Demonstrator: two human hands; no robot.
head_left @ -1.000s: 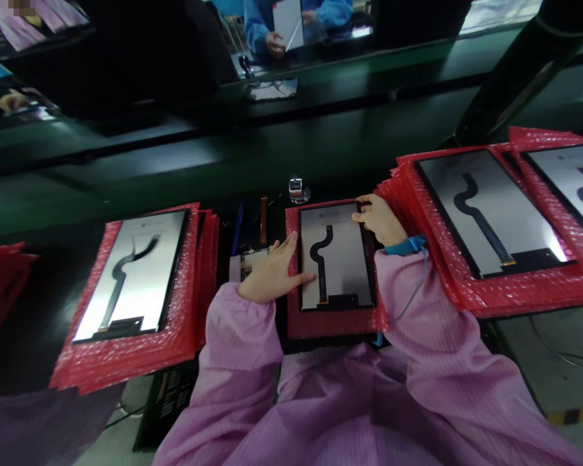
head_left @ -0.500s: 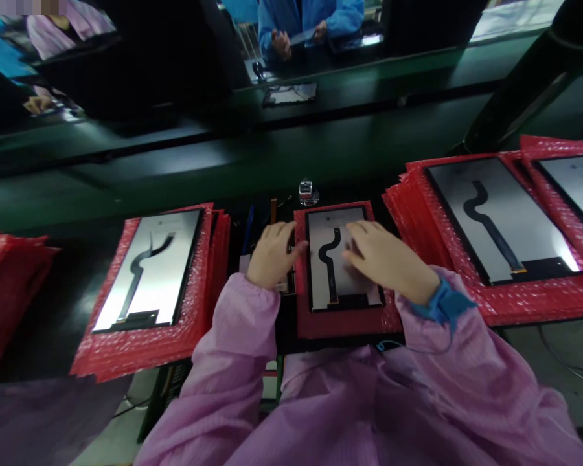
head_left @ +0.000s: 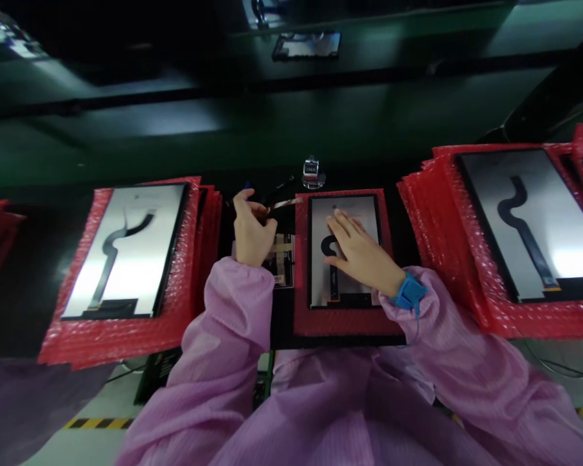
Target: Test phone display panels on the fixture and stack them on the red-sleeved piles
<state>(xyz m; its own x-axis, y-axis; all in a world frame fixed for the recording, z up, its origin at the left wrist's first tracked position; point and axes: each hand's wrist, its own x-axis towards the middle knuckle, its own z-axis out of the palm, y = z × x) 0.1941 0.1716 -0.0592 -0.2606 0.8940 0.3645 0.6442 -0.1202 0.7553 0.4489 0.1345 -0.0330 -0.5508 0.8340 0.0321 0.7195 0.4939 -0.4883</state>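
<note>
A display panel with a curved black flex cable lies on a red bubble-wrap sleeve in front of me. My right hand rests over the panel, fingers stretched out and covering part of the cable. To the left of the panel, my left hand is closed on a thin brownish strip, whose free end points right towards the sleeve's top edge. Beneath and beside that hand sits a small dark part with tan tape.
Red sleeves with a panel on top are stacked at the left, and another such stack stands at the right. A small metal counter sits behind the middle panel. Farther back, a framed part lies on the green surface.
The view has tipped downward. My left hand has moved left off the sleeve's edge and closed on the thin strip. My right hand has come down over the panel.
</note>
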